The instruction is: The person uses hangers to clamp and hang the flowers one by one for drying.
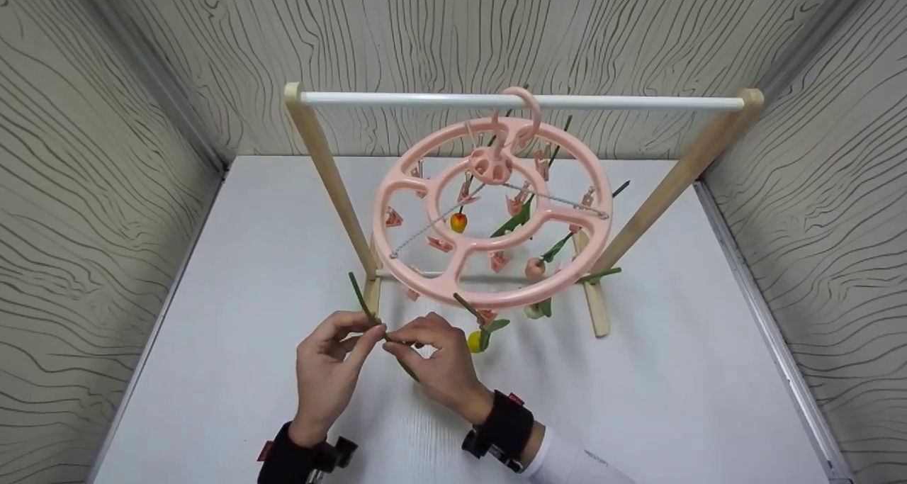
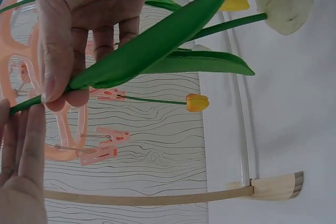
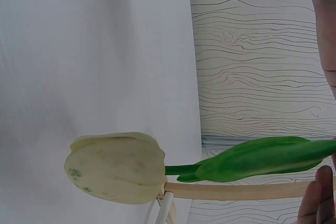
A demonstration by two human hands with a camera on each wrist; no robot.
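Pinching a green-stemmed artificial white tulip (image 3: 116, 167), our left hand (image 1: 327, 370) and right hand (image 1: 438, 362) work below the pink round plastic peg hanger (image 1: 489, 207).

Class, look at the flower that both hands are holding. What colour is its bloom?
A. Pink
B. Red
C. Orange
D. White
D. The right wrist view shows a cream-white tulip bloom at the end of the green stem that the left hand and right hand pinch below the pink hanger.
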